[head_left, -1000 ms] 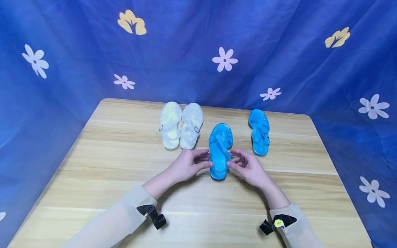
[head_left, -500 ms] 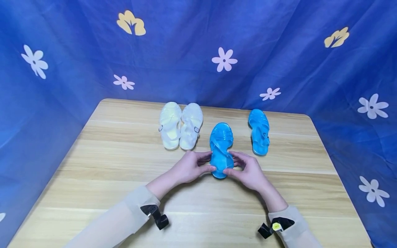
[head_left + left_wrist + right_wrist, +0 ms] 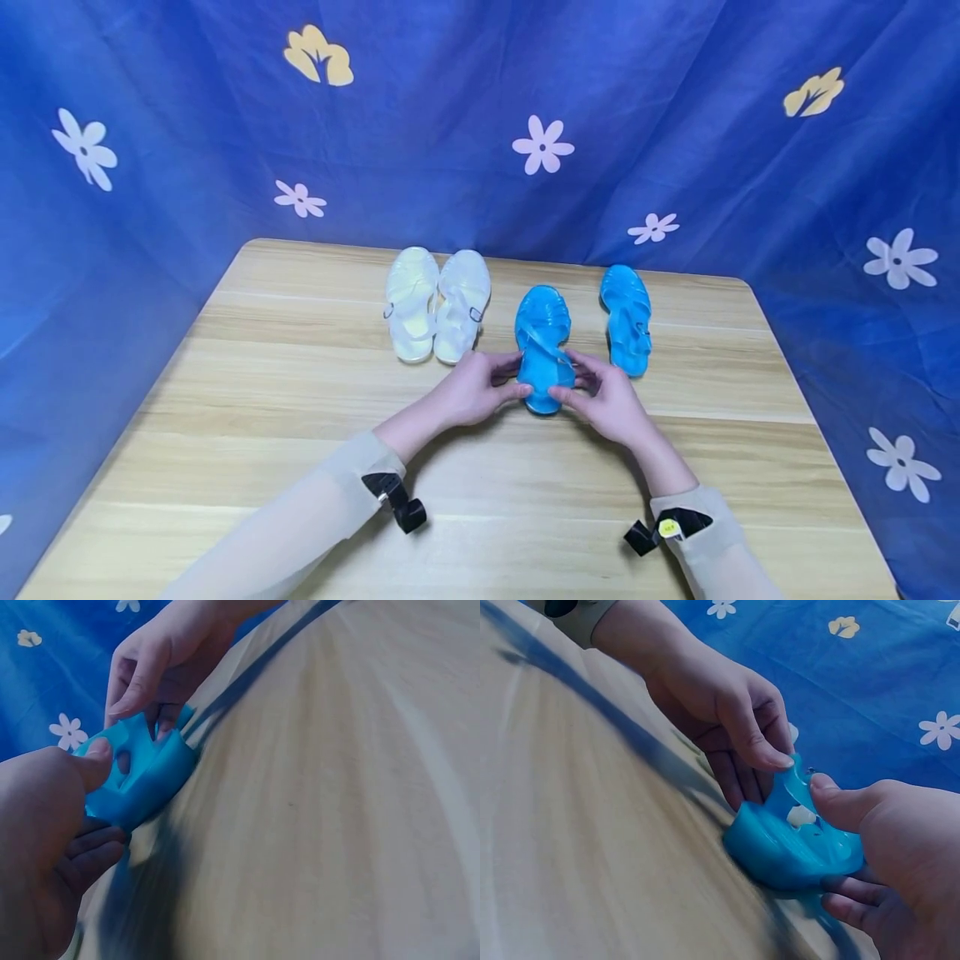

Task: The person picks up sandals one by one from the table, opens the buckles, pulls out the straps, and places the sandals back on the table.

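A blue jelly sandal (image 3: 543, 321) lies between both hands near the middle of the table, its toe pointing away from me. My left hand (image 3: 474, 390) pinches its heel part from the left, thumb on the upper side and fingers beneath. From the right, my right hand (image 3: 609, 400) grips the same heel part in a like way. In the left wrist view the blue sandal (image 3: 142, 780) shows its rounded heel, with a shadow under it on the wood. The right wrist view has the sandal (image 3: 780, 847) with a thumb at each side of its heel strap.
A second blue sandal (image 3: 627, 321) stands to the right, close beyond my right hand. Two white sandals (image 3: 412, 304) sit side by side at the back left. The wooden table (image 3: 255, 375) ends at a blue flowered curtain (image 3: 450, 100) behind and at both sides.
Both hands have carried the blue sandal slightly away from me and to the right, towards the other blue one. The thumbs have come over its heel. The other sandals stayed put.
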The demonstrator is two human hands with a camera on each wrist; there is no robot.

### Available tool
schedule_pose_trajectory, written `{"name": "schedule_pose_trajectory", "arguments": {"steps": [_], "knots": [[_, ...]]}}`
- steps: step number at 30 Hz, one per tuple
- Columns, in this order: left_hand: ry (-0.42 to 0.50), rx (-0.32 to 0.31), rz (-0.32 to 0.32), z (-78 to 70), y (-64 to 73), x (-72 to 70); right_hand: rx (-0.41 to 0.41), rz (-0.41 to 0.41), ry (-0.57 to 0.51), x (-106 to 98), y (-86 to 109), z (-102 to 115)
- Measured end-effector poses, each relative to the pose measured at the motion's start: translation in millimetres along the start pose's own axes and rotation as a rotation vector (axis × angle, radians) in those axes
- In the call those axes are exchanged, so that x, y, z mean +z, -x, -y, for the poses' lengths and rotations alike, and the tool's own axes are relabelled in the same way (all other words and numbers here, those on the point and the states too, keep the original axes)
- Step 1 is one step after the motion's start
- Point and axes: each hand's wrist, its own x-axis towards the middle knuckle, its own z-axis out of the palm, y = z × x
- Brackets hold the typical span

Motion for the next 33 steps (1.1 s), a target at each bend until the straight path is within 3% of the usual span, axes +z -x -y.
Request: {"name": "schedule_pose_trajectory", "arguments": {"steps": [10,16,27,33], "knots": [[0.034,-0.066,-0.078,0.4,-22.3,1.1,0.075,-0.044,-0.055,1,-18.2,-1],[0.013,-0.093,-0.103,-1.7,-35.4,2.2,0.118,-0.100,-0.059,0,-29.7,-1],[0.063,-0.131,-0.158,-2.2,-57.2,8.7,0.182,-0.200,-0.074,1,-46.8,-4],[0.073,-0.137,-0.167,-3.4,-60.6,8.3,0.187,-0.221,-0.087,2,-50.9,-5]]}}
